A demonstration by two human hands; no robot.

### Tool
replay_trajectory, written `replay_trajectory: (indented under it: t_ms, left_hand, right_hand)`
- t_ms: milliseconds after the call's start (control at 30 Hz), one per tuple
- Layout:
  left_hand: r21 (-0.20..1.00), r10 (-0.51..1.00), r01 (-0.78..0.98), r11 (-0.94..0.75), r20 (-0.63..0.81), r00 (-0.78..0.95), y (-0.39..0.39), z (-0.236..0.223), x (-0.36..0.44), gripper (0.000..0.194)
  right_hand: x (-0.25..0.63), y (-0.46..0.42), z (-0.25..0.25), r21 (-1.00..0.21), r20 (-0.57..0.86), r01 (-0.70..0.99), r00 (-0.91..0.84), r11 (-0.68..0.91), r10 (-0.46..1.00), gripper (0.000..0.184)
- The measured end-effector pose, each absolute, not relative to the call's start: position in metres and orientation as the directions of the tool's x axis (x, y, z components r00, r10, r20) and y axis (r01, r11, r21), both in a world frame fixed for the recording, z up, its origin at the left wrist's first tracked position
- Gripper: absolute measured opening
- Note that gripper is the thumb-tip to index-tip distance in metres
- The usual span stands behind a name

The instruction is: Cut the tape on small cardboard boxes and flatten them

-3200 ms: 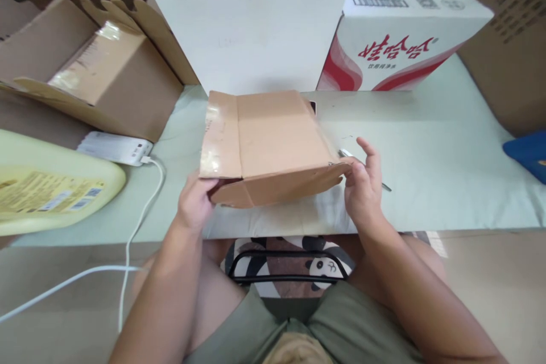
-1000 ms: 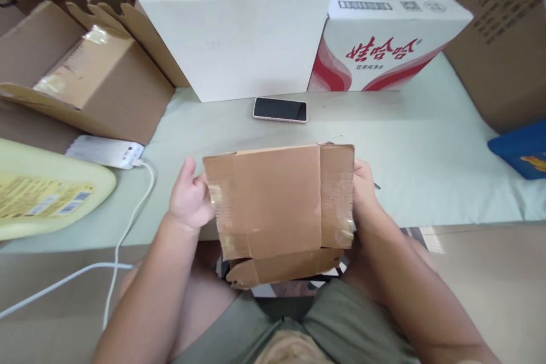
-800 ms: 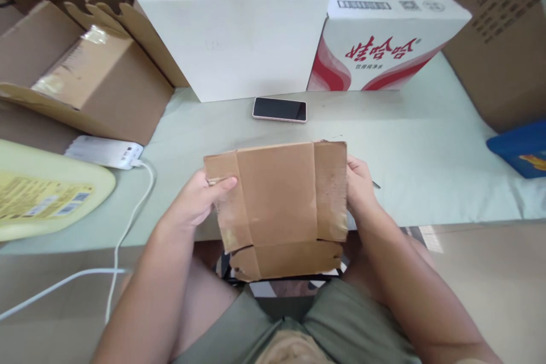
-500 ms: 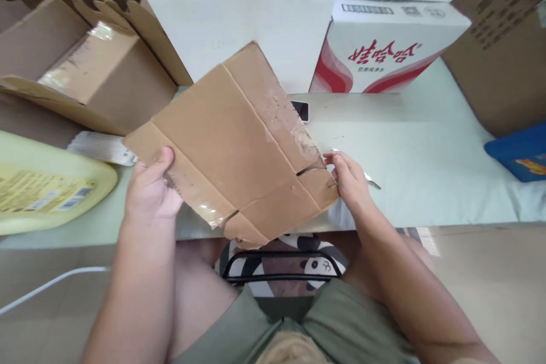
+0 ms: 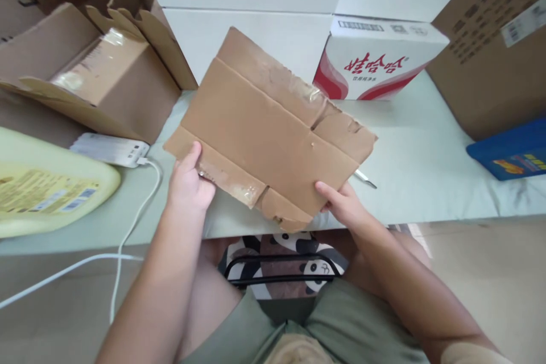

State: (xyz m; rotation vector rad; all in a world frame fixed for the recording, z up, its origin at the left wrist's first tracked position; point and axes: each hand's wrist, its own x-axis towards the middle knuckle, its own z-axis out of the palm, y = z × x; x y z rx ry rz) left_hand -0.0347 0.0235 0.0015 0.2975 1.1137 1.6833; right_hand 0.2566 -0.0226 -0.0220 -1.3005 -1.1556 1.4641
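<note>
A flattened brown cardboard box (image 5: 256,125) is tilted above the table, its creased flaps spread and bits of clear tape on its torn edges. My left hand (image 5: 190,182) grips its lower left edge, thumb on top and fingers underneath. At the lower right edge my right hand (image 5: 343,203) pinches the cardboard, thumb on its face and the other fingers hidden below. Just beyond the right corner, a slim metal-tipped tool (image 5: 365,178), maybe a knife or pen, lies on the table, partly covered by the cardboard.
Left on the green-covered table (image 5: 409,182) stand a yellow jug (image 5: 51,187), a white power bank (image 5: 111,149) with a cable (image 5: 139,216), and open cartons (image 5: 128,91). Behind are white boxes (image 5: 256,28) and a red-and-white carton (image 5: 375,62). A blue package (image 5: 512,151) sits right.
The cardboard has been turned from upright to slanted and opened flatter, then moved right and up. My right hand has shifted from its corner flap to the lower edge. The phone is now hidden.
</note>
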Motion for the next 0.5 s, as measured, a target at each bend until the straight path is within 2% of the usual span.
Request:
replay_trajectory:
  t_ms: [100,233,367,500]
  left_hand:
    - [0.77,0.896,-0.636,0.046,-0.314,-0.316,0.021,0.005,-0.028,0.02]
    - [0.749,0.874,-0.639,0.177,-0.418,-0.247,0.021,0.011,-0.025,0.013]
    - [0.709,0.846,-0.659,0.249,-0.491,-0.208,0.021,0.014,-0.02,0.008]
    - [0.681,0.846,-0.684,0.262,-0.503,-0.176,0.016,0.012,-0.016,0.013]
  right_hand:
    - [0.269,-0.022,-0.009,-0.976,-0.185,-0.13,0.08,-0.174,0.979,0.047]
    - [0.298,-0.023,0.009,-0.962,-0.186,-0.26,0.385,-0.087,0.904,0.046]
    - [0.346,-0.044,0.022,-0.952,-0.25,-0.301,0.683,-0.047,0.686,0.04]
    - [0.401,-0.057,0.033,-0.971,-0.228,-0.231,0.835,-0.058,0.501,0.024]
